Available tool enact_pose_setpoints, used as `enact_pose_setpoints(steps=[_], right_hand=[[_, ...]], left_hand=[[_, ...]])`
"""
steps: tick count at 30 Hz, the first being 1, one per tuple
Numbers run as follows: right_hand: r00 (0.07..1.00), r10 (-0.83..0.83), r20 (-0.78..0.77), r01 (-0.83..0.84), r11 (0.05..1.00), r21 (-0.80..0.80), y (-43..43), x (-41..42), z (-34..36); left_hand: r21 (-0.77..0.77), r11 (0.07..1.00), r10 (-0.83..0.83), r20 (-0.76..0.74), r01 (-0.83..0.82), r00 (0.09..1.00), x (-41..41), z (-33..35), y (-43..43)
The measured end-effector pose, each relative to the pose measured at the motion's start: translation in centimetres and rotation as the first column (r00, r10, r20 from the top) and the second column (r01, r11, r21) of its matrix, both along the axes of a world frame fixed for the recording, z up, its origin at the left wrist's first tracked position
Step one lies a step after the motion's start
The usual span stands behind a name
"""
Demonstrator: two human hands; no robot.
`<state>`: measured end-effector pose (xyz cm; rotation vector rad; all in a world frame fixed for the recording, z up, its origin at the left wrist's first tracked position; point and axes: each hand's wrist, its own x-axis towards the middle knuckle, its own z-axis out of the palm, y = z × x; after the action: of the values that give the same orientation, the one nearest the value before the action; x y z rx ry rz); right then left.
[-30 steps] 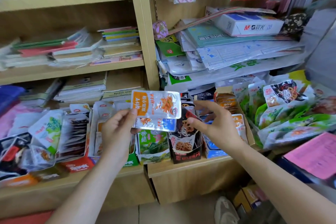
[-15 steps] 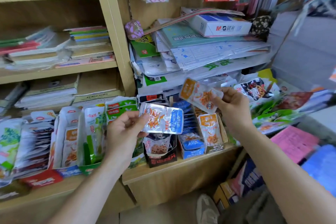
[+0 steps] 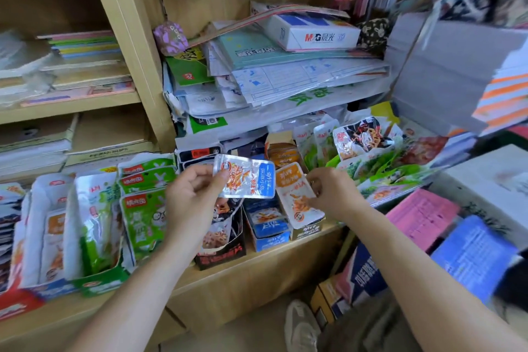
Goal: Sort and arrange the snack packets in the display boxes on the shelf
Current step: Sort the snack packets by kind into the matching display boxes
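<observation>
The left hand (image 3: 194,197) pinches a silver packet with a blue end (image 3: 248,181) between thumb and curled fingers, gripping its left edge. The packet lies flat-on to the camera with its long axis running left to right, blue end pointing towards the other hand. It hangs in the air above the row of display boxes, touching none of them.

The right hand (image 3: 335,194) holds an orange-topped packet (image 3: 295,200) by its right edge, fingers curled round it. That packet stands nearly upright, tilted a little to the left, with its lower end at the mouth of the pale box (image 3: 307,233) at the right end of the row. Whether the end is already inside the box I cannot tell.

The blue box (image 3: 270,240) sits on the shelf (image 3: 257,268) just below the blue-ended packet and slightly to its right, between the black box (image 3: 221,256) and the pale box. Packets of the same blue stand in it on end.

As I judge it, the orange-topped packet is about being seated and the blue one is next. The left hand is the nearer to the blue box, which lies down and a little right of it. The packet would need turning from lying sideways to standing on end to match those in the box. The two packets overlap at their near edges, so the right hand may have to clear off first
</observation>
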<state>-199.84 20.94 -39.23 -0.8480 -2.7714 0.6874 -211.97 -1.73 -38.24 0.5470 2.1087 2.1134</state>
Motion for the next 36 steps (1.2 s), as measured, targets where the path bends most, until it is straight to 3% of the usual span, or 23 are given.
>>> enact_pose_setpoints(steps=[9,12,14,16,19,21,23,26,30,32,36], right_hand=[[0.997,-0.071,-0.041,0.077,0.979,0.190,-0.9,-2.5,-2.5],[0.979,-0.039,-0.200,0.079,0.978,0.195,-1.4,-2.5,-2.2],[0.932,-0.052,-0.358,0.059,0.998,0.008,-1.9,-2.1,-1.3],[0.904,-0.076,-0.420,-0.038,0.966,-0.257,-2.4,-1.5,-0.4],[0.880,-0.058,-0.472,-0.292,0.717,-0.633,-3.3,-0.7,0.5],[0.849,-0.059,-0.525,-0.392,0.596,-0.701,-3.6,-0.8,0.7],[0.815,-0.122,-0.567,-0.408,0.575,-0.709,-3.9,-1.0,0.7],[0.763,-0.217,-0.609,-0.348,0.656,-0.670,-3.3,-0.7,1.2],[0.680,-0.271,-0.682,-0.212,0.817,-0.536,-1.8,0.3,2.4],[0.704,-0.157,-0.692,-0.194,0.895,-0.401,-1.3,0.5,2.7],[0.809,0.134,-0.573,-0.237,0.966,-0.108,-1.3,0.2,1.9]], left_hand=[[-0.017,1.000,0.013,0.007,-0.013,1.000,-0.2,0.1,0.2],[-0.010,1.000,0.027,-0.002,-0.027,1.000,-0.5,0.4,-0.3],[-0.002,1.000,0.025,-0.011,-0.025,1.000,-0.6,0.6,-0.5],[0.001,1.000,0.020,-0.020,-0.020,1.000,-0.7,0.7,-0.7],[0.000,1.000,-0.007,-0.018,0.007,1.000,-0.4,0.7,-0.6],[0.004,0.999,-0.042,-0.013,0.042,0.999,0.0,0.7,-0.2],[-0.008,0.996,-0.085,-0.026,0.085,0.996,0.4,0.5,0.3],[-0.120,0.986,-0.129,-0.126,0.114,0.984,0.3,0.0,0.5],[-0.410,0.911,-0.164,-0.473,-0.051,0.866,-1.3,-1.0,-0.6],[-0.526,0.840,-0.239,-0.574,-0.129,0.784,-2.0,-1.5,-1.2],[-0.658,0.731,-0.331,-0.575,-0.182,0.748,-2.7,-1.8,-2.1]])
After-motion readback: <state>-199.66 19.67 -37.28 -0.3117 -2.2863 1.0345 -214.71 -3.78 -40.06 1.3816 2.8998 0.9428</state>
